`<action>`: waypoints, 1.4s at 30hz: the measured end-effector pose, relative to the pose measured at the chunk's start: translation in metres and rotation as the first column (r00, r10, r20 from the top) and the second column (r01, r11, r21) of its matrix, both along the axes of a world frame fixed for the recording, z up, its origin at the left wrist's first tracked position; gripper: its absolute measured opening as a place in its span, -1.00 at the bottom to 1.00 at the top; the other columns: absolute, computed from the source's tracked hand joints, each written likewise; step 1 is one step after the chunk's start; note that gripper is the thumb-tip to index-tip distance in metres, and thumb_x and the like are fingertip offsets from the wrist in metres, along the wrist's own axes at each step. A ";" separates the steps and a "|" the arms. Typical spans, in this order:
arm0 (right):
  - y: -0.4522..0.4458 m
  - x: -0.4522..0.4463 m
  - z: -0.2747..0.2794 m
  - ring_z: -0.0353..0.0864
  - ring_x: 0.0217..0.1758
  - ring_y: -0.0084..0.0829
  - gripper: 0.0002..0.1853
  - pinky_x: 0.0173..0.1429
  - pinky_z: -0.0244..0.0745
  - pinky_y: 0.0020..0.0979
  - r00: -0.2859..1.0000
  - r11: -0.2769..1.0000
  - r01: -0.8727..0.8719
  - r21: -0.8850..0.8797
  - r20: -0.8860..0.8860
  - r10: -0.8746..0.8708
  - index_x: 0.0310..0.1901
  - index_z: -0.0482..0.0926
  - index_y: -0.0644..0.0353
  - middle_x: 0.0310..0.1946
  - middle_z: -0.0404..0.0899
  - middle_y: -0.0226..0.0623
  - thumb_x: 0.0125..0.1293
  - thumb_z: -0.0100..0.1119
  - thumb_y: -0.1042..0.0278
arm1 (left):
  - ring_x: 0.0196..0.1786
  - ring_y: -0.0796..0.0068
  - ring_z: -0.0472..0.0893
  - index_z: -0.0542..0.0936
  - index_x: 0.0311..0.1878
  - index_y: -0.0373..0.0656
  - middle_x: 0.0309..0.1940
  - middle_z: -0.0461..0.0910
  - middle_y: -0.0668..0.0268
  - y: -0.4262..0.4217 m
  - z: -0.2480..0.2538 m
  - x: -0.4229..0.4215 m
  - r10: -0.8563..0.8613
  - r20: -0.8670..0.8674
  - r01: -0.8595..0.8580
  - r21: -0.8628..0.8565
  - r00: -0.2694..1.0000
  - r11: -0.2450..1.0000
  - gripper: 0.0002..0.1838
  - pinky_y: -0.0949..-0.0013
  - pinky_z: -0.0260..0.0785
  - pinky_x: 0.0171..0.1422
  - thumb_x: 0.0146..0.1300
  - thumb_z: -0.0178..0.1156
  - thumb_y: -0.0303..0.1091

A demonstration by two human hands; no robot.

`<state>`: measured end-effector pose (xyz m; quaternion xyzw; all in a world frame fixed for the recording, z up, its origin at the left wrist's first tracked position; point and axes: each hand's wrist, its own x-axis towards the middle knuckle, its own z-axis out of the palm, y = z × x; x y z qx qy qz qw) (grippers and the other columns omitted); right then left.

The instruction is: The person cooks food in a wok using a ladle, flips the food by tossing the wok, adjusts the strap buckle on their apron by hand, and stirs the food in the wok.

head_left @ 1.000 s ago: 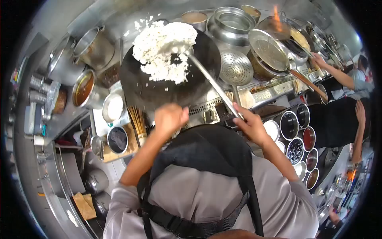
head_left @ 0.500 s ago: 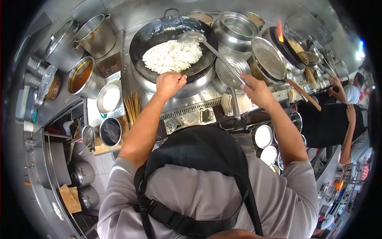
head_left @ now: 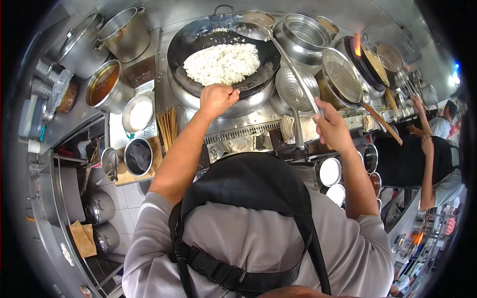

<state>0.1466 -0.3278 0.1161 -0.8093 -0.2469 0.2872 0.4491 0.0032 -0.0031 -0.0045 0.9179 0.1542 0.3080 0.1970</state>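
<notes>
White rice (head_left: 222,64) lies in a large black wok (head_left: 185,47) on the stove. My left hand (head_left: 217,99) is a closed fist at the wok's near rim, wrapped round what looks like its handle, which the fingers hide. In my right hand (head_left: 330,124) is the end of a long metal ladle (head_left: 297,74). The ladle's bowl is over the wok's far right part, apart from the rice. A perforated skimmer (head_left: 296,89) rests just right of the wok, below the ladle's shaft.
Right of the skimmer sits a wire strainer (head_left: 342,74) with a wooden handle; beyond it, flame rises by another wok (head_left: 358,59). A co-worker (head_left: 439,159) stands at the right. Pots (head_left: 124,39) and a bowl (head_left: 137,113) are on the left, near wooden sticks (head_left: 167,128).
The rice was up in the air and against the raised wok; now it lies in the lowered wok. The ladle has moved from the rice toward the far right rim.
</notes>
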 end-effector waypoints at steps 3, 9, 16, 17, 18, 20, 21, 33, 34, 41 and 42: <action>-0.011 0.001 -0.002 0.34 -0.71 -0.63 -0.53 -0.64 0.26 -0.50 0.992 0.996 -0.090 0.029 -0.083 0.092 0.44 0.38 -0.05 -0.62 0.40 -0.50 0.55 0.10 0.34 | -0.47 0.01 0.58 0.53 -0.63 -0.17 -0.59 0.56 0.14 0.000 0.001 0.000 0.003 -0.025 -0.003 0.004 1.000 1.000 -0.56 0.00 0.42 -0.34 0.26 0.31 -0.08; 0.091 0.025 -0.060 0.36 -0.71 -0.58 -0.50 -0.64 0.29 -0.42 0.983 0.982 -0.180 -0.064 0.022 0.182 0.44 0.39 -0.04 -0.60 0.42 -0.44 0.51 0.15 0.29 | -0.49 0.01 0.58 0.55 -0.63 -0.16 -0.60 0.56 0.14 -0.002 0.004 0.000 0.013 -0.033 -0.012 0.023 0.999 1.000 -0.55 0.01 0.42 -0.35 0.26 0.31 -0.06; 0.073 -0.035 -0.027 0.38 -0.69 -0.59 -0.50 -0.62 0.31 -0.43 0.969 0.985 -0.144 0.090 -0.188 0.159 0.46 0.37 -0.05 -0.58 0.42 -0.45 0.53 0.13 0.29 | -0.50 0.03 0.58 0.54 -0.62 -0.17 -0.59 0.56 0.14 0.002 0.003 0.001 0.001 -0.011 -0.001 0.021 1.000 1.000 -0.56 0.03 0.43 -0.34 0.26 0.32 -0.08; 0.085 -0.031 -0.031 0.38 -0.69 -0.58 -0.50 -0.63 0.29 -0.42 0.959 0.985 -0.172 -0.003 -0.230 0.167 0.46 0.37 -0.06 -0.58 0.42 -0.44 0.53 0.13 0.29 | -0.49 0.03 0.58 0.54 -0.62 -0.18 -0.59 0.55 0.14 0.000 0.001 -0.001 -0.003 -0.004 0.003 0.011 1.000 1.000 -0.56 0.02 0.42 -0.35 0.26 0.32 -0.08; 0.100 -0.020 -0.048 0.38 -0.69 -0.58 -0.50 -0.63 0.29 -0.42 0.958 0.986 -0.167 -0.006 -0.237 0.161 0.46 0.37 -0.06 -0.58 0.42 -0.44 0.53 0.13 0.29 | -0.49 0.03 0.58 0.54 -0.62 -0.18 -0.59 0.55 0.14 -0.004 0.000 -0.003 -0.008 -0.010 0.008 0.007 1.000 1.000 -0.56 0.02 0.42 -0.35 0.26 0.32 -0.08; 0.130 -0.002 -0.066 0.38 -0.69 -0.57 -0.49 -0.62 0.30 -0.42 0.973 0.981 -0.195 0.000 -0.123 0.194 0.46 0.38 -0.10 -0.59 0.42 -0.45 0.52 0.14 0.28 | -0.49 0.02 0.57 0.53 -0.63 -0.17 -0.60 0.54 0.14 0.000 0.002 -0.001 0.000 -0.008 0.000 0.022 1.000 1.000 -0.56 0.01 0.42 -0.35 0.26 0.32 -0.08; 0.129 -0.001 -0.061 0.38 -0.69 -0.57 -0.49 -0.62 0.30 -0.42 0.973 0.980 -0.199 0.003 -0.119 0.198 0.46 0.38 -0.10 -0.59 0.42 -0.45 0.52 0.14 0.28 | -0.49 0.01 0.57 0.52 -0.63 -0.18 -0.60 0.54 0.14 0.001 0.002 -0.002 -0.002 -0.041 0.002 -0.004 0.999 1.000 -0.55 0.01 0.41 -0.35 0.26 0.32 -0.07; 0.085 0.001 -0.092 0.67 0.02 0.18 -0.40 0.16 0.55 0.01 0.739 0.900 -0.298 -0.319 0.519 0.429 0.51 0.33 -0.03 -0.03 0.68 0.16 0.47 0.16 0.14 | -0.50 0.02 0.54 0.52 -0.63 -0.16 -0.61 0.50 0.14 0.008 -0.003 -0.001 -0.049 -0.018 0.049 -0.010 0.999 0.999 -0.54 0.04 0.37 -0.38 0.25 0.36 -0.05; 0.070 -0.023 -0.066 0.70 -0.02 0.13 -0.40 0.11 0.58 -0.06 0.866 0.899 -0.335 -0.283 0.282 0.412 0.50 0.34 -0.02 -0.05 0.68 0.16 0.49 0.17 0.11 | -0.52 0.01 0.53 0.50 -0.64 -0.18 -0.61 0.49 0.13 0.005 -0.002 -0.001 -0.026 -0.008 0.026 -0.010 1.000 1.000 -0.54 0.05 0.35 -0.39 0.24 0.37 -0.08; -0.059 -0.040 -0.153 0.64 -0.24 -0.31 -0.64 -0.08 0.56 -0.32 0.820 0.983 0.155 0.102 0.541 -0.186 0.19 0.60 0.25 -0.25 0.65 -0.13 0.46 0.23 0.27 | -0.52 -0.02 0.51 0.48 -0.64 -0.21 -0.61 0.48 0.13 0.005 -0.001 -0.001 -0.016 0.003 0.016 0.050 1.000 0.999 -0.54 0.04 0.34 -0.39 0.22 0.37 -0.11; -0.062 -0.034 -0.156 0.63 -0.25 -0.32 -0.63 -0.08 0.56 -0.32 0.843 0.968 0.243 0.055 0.482 -0.239 0.19 0.58 0.25 -0.24 0.66 -0.12 0.46 0.24 0.25 | -0.52 -0.02 0.50 0.47 -0.64 -0.21 -0.61 0.48 0.13 0.005 -0.001 0.000 -0.011 0.004 0.011 0.051 1.000 0.999 -0.54 0.04 0.34 -0.39 0.22 0.37 -0.11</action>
